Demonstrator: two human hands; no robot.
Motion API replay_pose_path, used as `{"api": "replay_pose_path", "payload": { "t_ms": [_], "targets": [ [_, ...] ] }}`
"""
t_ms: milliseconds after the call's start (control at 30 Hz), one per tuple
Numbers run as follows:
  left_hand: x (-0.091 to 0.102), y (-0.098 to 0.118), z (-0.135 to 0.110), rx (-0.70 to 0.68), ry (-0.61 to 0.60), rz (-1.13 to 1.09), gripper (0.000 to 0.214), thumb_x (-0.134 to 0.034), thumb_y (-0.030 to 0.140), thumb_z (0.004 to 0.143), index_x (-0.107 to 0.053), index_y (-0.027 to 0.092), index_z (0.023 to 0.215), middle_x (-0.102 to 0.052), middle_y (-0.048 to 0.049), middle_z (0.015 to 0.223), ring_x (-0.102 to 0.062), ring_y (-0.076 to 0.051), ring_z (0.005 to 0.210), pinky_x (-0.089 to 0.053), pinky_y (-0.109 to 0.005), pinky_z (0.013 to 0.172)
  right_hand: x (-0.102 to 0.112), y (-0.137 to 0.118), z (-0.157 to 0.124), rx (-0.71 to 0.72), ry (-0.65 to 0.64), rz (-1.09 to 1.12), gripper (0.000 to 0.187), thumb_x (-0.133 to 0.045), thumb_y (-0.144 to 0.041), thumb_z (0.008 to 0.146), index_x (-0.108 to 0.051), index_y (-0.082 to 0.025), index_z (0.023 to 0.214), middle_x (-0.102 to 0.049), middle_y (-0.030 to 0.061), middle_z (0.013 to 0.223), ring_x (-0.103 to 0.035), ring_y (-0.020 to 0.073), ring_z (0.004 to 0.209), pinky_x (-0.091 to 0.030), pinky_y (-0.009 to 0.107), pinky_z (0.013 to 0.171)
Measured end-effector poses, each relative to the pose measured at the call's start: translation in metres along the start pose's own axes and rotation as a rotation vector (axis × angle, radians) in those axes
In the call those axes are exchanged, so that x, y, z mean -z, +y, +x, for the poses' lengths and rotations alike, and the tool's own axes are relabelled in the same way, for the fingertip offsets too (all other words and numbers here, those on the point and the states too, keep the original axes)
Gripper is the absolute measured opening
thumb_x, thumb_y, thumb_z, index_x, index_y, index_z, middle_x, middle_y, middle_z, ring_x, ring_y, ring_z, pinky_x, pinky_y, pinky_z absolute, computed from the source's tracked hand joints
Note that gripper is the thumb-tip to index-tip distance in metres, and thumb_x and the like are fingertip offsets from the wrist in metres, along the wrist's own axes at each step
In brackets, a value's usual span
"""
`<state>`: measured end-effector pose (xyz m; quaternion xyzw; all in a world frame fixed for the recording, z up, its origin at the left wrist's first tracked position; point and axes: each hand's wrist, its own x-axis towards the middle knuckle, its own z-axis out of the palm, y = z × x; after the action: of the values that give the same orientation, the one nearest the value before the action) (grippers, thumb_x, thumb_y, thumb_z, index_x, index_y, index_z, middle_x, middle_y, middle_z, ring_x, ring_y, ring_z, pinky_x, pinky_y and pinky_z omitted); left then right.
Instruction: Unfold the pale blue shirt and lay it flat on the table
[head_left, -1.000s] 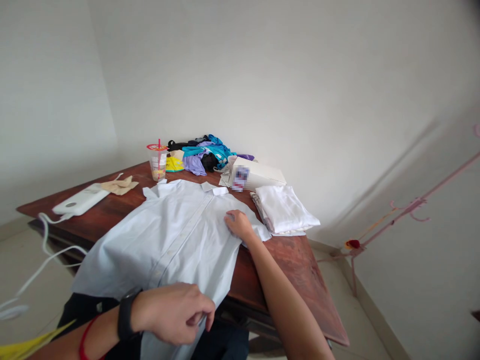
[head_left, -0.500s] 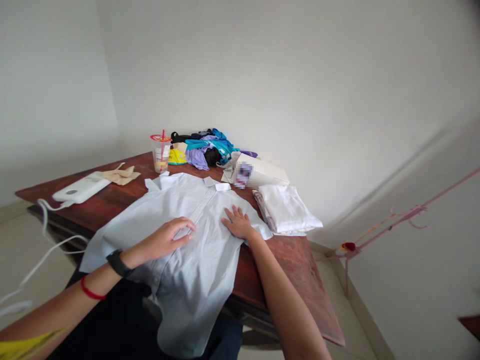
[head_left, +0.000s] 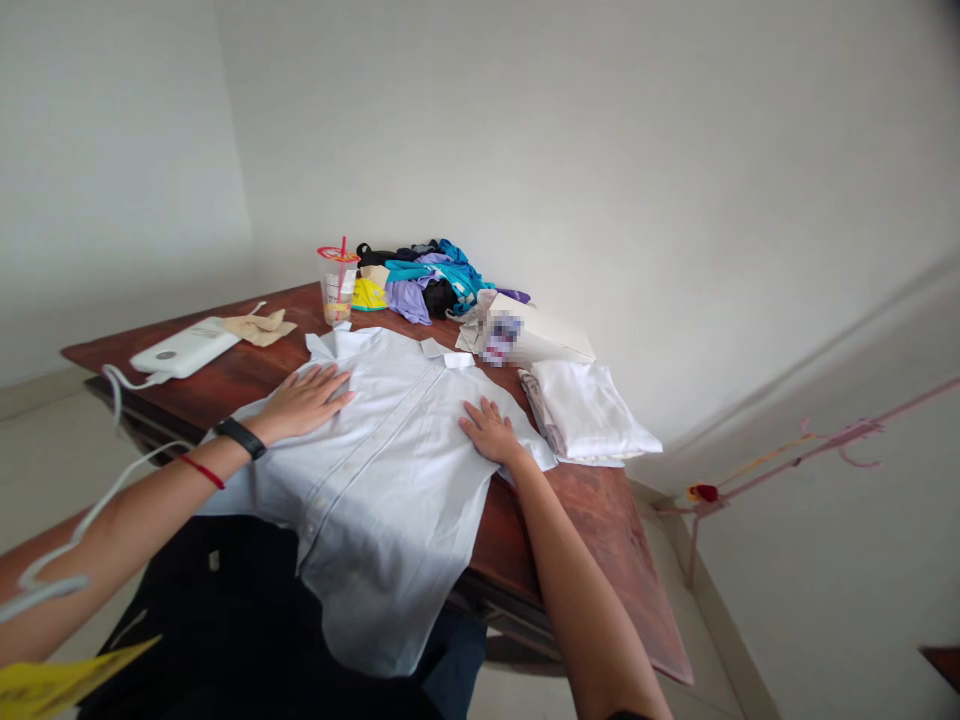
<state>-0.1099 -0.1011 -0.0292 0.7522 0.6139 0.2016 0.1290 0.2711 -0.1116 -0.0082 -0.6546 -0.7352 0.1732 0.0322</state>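
A white button-up shirt lies spread on the wooden table, its collar toward the wall and its lower hem hanging over the near edge. My left hand rests flat on the shirt's left side, below the collar, fingers stretched out. On the right side of the shirt lies my right hand, also flat with fingers spread. Between the two hands runs the button strip. Folded white cloth sits on the table just right of the shirt.
At the back stand a plastic cup with a straw, a heap of clothes and a white box. A white power bank with a cable lies at left beside a brown napkin. A pink rack leans at right.
My left hand has moved from above the shirt's middle out to its left side and now lies flat. The right hand stays on the right side. The view has shifted slightly.
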Motion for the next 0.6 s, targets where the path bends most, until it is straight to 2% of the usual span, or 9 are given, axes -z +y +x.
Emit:
{"api": "replay_pose_path", "payload": {
  "t_ms": [100,200,300,433,500,600],
  "targets": [
    [0.009,-0.004,-0.004,0.074,-0.005,-0.035,0.048,-0.049,0.041,0.103,-0.053,0.017,0.144,-0.038,-0.0147,0.161,-0.028,-0.035,0.149,-0.007,-0.061,0.118,-0.001,0.008,0.006,-0.088,0.164,0.014,0.06,-0.03,-0.055,0.105,-0.041,-0.024,0.155,-0.019,0.0113,0.169,-0.013,0.0294,0.156,-0.017,0.051,0.122],
    [0.014,-0.005,-0.011,0.066,0.002,-0.033,0.049,-0.055,0.044,0.1,-0.054,0.02,0.143,-0.036,-0.0141,0.162,-0.027,-0.035,0.15,-0.004,-0.063,0.117,0.002,0.019,0.01,-0.173,0.243,0.012,0.059,-0.028,-0.048,0.106,-0.044,-0.015,0.153,-0.025,0.0155,0.167,-0.02,0.0306,0.155,-0.02,0.046,0.123],
    [0.014,-0.006,-0.019,0.068,-0.018,-0.005,0.054,-0.059,0.046,0.097,-0.052,0.021,0.145,-0.032,-0.0152,0.164,-0.021,-0.037,0.152,-0.002,-0.065,0.117,0.003,0.026,0.012,-0.215,0.252,0.01,0.061,-0.034,-0.052,0.103,-0.044,-0.017,0.153,-0.026,0.0157,0.166,-0.02,0.0338,0.154,-0.019,0.049,0.122],
    [0.012,-0.01,-0.024,0.085,-0.012,-0.029,0.056,-0.059,0.047,0.096,-0.052,0.02,0.144,-0.029,-0.0151,0.165,-0.016,-0.039,0.153,-0.001,-0.063,0.117,0.0,0.028,0.013,-0.212,0.228,0.007,0.068,-0.039,-0.06,0.1,-0.038,-0.022,0.157,-0.018,0.0146,0.169,-0.011,0.0358,0.156,-0.013,0.054,0.122],
    [0.014,-0.012,-0.021,0.118,0.037,-0.167,0.052,-0.068,0.046,0.09,-0.061,0.019,0.134,-0.039,-0.0158,0.16,-0.022,-0.04,0.151,-0.006,-0.061,0.118,-0.002,0.028,0.014,-0.214,0.213,0.005,0.07,-0.037,-0.062,0.1,-0.035,-0.023,0.158,-0.015,0.0142,0.169,-0.008,0.0354,0.156,-0.012,0.055,0.122],
    [0.025,-0.014,-0.007,0.168,0.157,-0.425,0.049,-0.075,0.046,0.081,-0.067,0.014,0.116,-0.06,-0.017,0.139,-0.048,-0.038,0.134,-0.031,-0.052,0.11,-0.002,0.028,0.015,-0.223,0.19,-0.005,0.072,-0.034,-0.064,0.1,-0.032,-0.024,0.159,-0.012,0.0132,0.17,-0.007,0.0349,0.156,-0.01,0.055,0.122]
  ]
}}
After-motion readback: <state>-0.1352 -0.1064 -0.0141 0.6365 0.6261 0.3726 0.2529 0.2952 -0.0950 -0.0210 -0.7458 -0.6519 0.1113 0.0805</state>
